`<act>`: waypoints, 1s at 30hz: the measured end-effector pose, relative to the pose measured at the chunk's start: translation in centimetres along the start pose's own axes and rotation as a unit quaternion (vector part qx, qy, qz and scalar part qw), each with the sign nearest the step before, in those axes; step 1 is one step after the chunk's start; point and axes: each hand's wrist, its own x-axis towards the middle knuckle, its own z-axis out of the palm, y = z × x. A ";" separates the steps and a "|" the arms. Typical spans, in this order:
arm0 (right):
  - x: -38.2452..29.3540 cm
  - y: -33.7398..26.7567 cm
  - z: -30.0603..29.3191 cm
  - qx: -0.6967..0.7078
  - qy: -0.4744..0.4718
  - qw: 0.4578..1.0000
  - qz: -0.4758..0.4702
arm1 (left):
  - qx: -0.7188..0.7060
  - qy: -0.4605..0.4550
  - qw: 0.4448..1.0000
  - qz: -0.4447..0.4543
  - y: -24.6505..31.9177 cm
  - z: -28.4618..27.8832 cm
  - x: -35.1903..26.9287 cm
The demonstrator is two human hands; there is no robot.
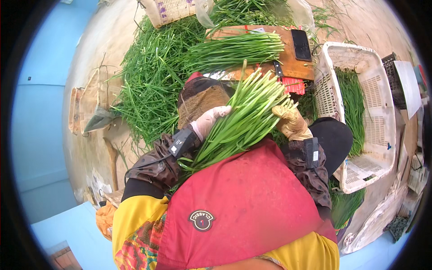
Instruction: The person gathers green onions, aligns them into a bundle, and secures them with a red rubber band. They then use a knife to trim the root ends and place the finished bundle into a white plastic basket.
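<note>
A thick bundle of green garlic chives (241, 116) lies slanted across my lap, its pale cut ends up and to the right. My left hand (212, 119), in a thin whitish glove, holds the bundle's left side. At the stem ends on the right, my right hand (290, 122) grips the bundle in a yellowish, stained glove. Beyond them a wooden board (297, 72) carries another row of chives (236, 49), and a knife with a black handle (278, 69) rests at its near edge. Red printed strips (293, 85) hang below the board.
A large heap of loose chives (152, 77) spreads at the left and behind. A smartphone (301, 45) lies on the board. To the right stands a white plastic crate (386, 118) with chives inside. Another crate (175, 11) is at the top, and a wooden handle (112, 162) lies at left.
</note>
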 end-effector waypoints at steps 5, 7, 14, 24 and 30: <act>-0.9 -3.2 0.8 -0.137 0.115 0.979 -0.094 | -0.043 -0.023 0.999 0.001 -0.4 -0.3 0.0; -1.5 -4.7 1.6 -0.308 0.135 0.934 -0.119 | 0.012 0.009 1.000 0.022 -0.6 0.2 -0.1; -0.7 -5.1 2.2 -0.690 -0.037 0.707 -0.152 | 0.062 -0.028 0.996 0.056 -1.4 3.0 -0.5; -0.8 -6.9 -3.5 -0.575 0.247 0.760 -0.176 | 0.270 -0.021 0.961 0.049 -1.4 4.6 -1.6; -3.6 -11.9 -1.0 -0.786 0.175 0.592 -0.019 | 0.272 -0.042 0.960 0.054 -1.4 4.9 -1.3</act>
